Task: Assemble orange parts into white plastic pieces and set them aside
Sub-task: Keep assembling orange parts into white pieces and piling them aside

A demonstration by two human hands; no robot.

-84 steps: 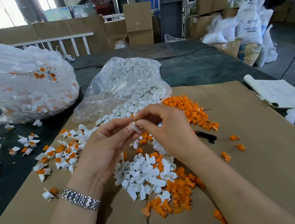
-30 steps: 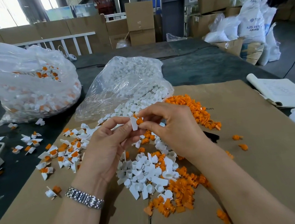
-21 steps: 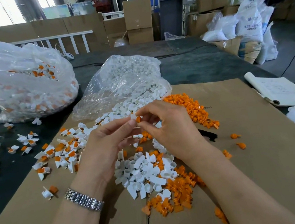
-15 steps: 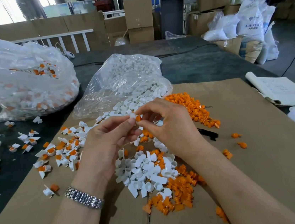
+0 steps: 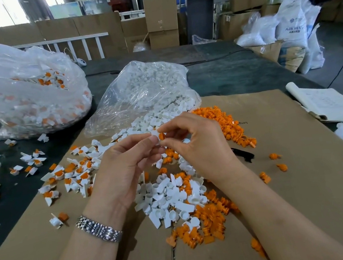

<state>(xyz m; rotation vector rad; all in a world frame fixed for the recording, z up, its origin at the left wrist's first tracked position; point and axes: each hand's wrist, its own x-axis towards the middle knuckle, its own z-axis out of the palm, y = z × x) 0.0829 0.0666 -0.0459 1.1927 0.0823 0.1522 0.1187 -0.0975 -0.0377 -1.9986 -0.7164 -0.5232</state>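
Brown cardboard (image 5: 291, 180) covers the dark table, and right over the middle of it both hands meet at the fingertips! Left hand (image 5: 125, 168) pinches a small white piece (image 5: 155, 134) between thumb and forefinger, steel watch (image 5: 98, 229) on that wrist. Right hand (image 5: 198, 148) pinches an orange part (image 5: 161, 136) right up against that white piece, the two touching. Below the hands lies a loose heap of white pieces (image 5: 170, 197) mixed with orange parts (image 5: 208, 224). Behind the right hand, a second orange pile (image 5: 230, 124) spreads along the cardboard. Out to the left, finished pieces (image 5: 70, 174), white with orange inside, lie scattered across the cardboard edge. Farther back, a clear bag (image 5: 144, 90) spills white pieces, and a bigger bag (image 5: 28, 93) at far left holds assembled ones. On the right edge, a notebook (image 5: 324, 100).
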